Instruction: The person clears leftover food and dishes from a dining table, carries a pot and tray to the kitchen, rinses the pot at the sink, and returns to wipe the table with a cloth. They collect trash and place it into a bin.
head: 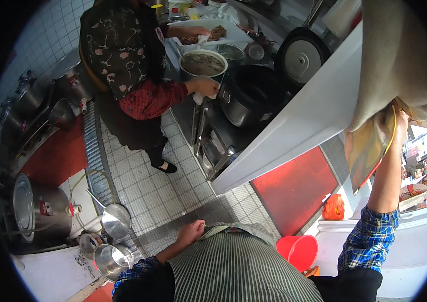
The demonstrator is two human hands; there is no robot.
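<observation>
My left hand point(192, 233) is held low by the front of a striped apron point(236, 264), its fingers curled in. No object shows in it. Raised at the right, my right hand point(401, 122) is up against a hanging cloth point(372, 139) with yellow and red edging. The cloth hides most of its fingers, so I cannot tell whether they grip it. Pale fabric point(398, 56) hangs above that hand. A white panel edge point(292, 117) slants between me and a steel work table point(213, 139).
A co-worker point(123, 56) stands at the table, one hand by a soup pot point(203, 64), the other over a white tray point(232, 34). A black cooker point(251, 98) stands nearby. Steel pots point(47, 211) and a strainer point(116, 221) are left; a red bucket point(297, 252) is right.
</observation>
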